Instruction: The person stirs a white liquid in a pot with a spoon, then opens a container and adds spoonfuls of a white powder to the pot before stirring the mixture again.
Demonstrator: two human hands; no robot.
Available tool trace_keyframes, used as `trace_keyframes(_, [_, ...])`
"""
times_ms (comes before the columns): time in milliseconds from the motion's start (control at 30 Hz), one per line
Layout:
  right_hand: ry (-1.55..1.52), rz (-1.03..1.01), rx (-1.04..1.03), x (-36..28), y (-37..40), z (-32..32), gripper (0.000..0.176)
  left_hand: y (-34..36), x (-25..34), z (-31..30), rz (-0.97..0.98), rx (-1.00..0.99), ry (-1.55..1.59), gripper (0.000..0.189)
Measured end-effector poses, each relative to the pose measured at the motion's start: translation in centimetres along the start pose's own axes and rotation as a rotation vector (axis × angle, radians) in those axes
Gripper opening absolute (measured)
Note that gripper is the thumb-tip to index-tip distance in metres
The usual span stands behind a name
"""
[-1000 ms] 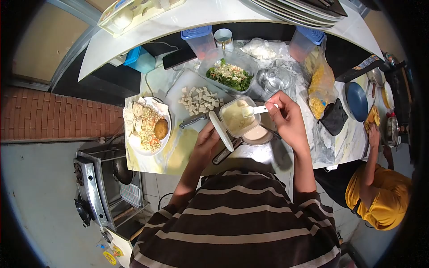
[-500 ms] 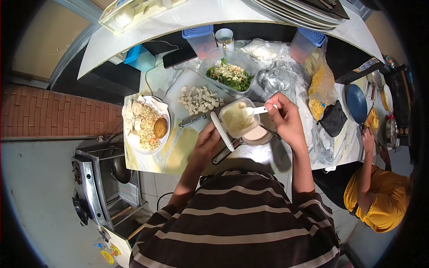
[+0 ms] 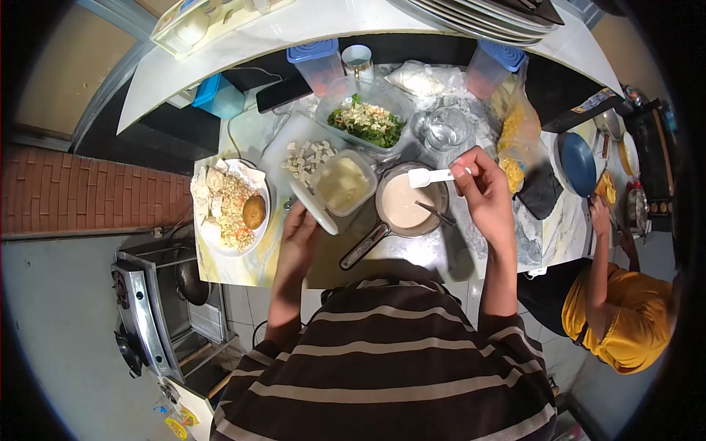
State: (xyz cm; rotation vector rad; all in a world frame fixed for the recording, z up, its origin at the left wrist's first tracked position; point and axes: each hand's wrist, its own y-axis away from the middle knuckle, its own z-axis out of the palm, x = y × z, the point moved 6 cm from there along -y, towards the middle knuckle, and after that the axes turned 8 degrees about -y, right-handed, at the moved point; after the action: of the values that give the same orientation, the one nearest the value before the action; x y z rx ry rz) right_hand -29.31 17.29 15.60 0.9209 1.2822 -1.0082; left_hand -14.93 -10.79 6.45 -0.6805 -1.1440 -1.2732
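Note:
In my right hand [image 3: 482, 192] a white measuring spoon [image 3: 434, 176] is pinched by its handle, its bowl over the right part of a saucepan [image 3: 362, 248]. Pale beige liquid [image 3: 404, 202] fills much of that pan, and a dark-handled utensil [image 3: 437, 213] rests in it. My left hand [image 3: 298, 228] grips a clear plastic container [image 3: 344, 184] with its white lid [image 3: 315, 209] hanging open at the near-left side. Some pale powder lies inside the container. Behind it, cut pale cubes [image 3: 305, 158] lie on a white cutting board [image 3: 283, 136].
A plate [image 3: 266, 213] of chopped food stands left. Farther back are a tub [image 3: 397, 110] of chopped greens, a glass of water [image 3: 446, 131], a mug [image 3: 358, 62] and a phone [image 3: 283, 94]. At right, a co-worker in a yellow shirt [image 3: 625, 316] works near a blue pan [image 3: 576, 165].
My left hand has moved the container left, away from the spoon, uncovering the saucepan. The spoon has come out of the container and now hangs over the pan.

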Motion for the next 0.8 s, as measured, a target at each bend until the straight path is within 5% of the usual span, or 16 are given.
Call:
trace_keyframes(233, [0.32, -0.06, 0.094, -2.9, 1.9, -0.8, 0.003, 0.9, 1.1, 0.5, 0.055, -0.026, 0.006, 0.034])
trace_keyframes(300, [0.734, -0.323, 0.032, 0.1, 2.3, 0.8, 0.021, 1.0, 1.5, 0.8, -0.005, 0.158, 0.029, 0.029])
trace_keyframes(400, [0.854, -0.424, -0.109, 5.3, 3.0, 2.9, 0.037, 0.7, 0.5, 0.1, -0.013, 0.083, 0.069, 0.026])
trace_keyframes(533, [0.869, -0.434, 0.117, -3.7, 4.1, 0.7, 0.037, 1.0, 1.2, -0.1, -0.006, 0.154, 0.042, 0.022])
trace_keyframes(600, [0.877, -0.599, 0.251, -8.8, 5.4, 0.4, 0.024, 0.3, 0.9, -0.3, 0.12, -0.171, 0.042, 0.034])
trace_keyframes(633, [0.884, -0.64, 0.294, -10.7, 6.0, 0.2, 0.02, 0.3, 1.6, 0.8, 0.123, -0.18, 0.043, 0.034])
trace_keyframes(700, [0.832, -0.713, 0.345, -13.2, 7.1, 0.1, 0.019, 1.0, 1.8, 1.4, 0.0, 0.081, 0.006, 0.024])
trace_keyframes(800, [0.694, -0.719, 0.276, -13.8, 8.2, 1.2, 0.018, 2.1, 1.4, 2.5, 0.039, 0.04, 0.042, 0.03])
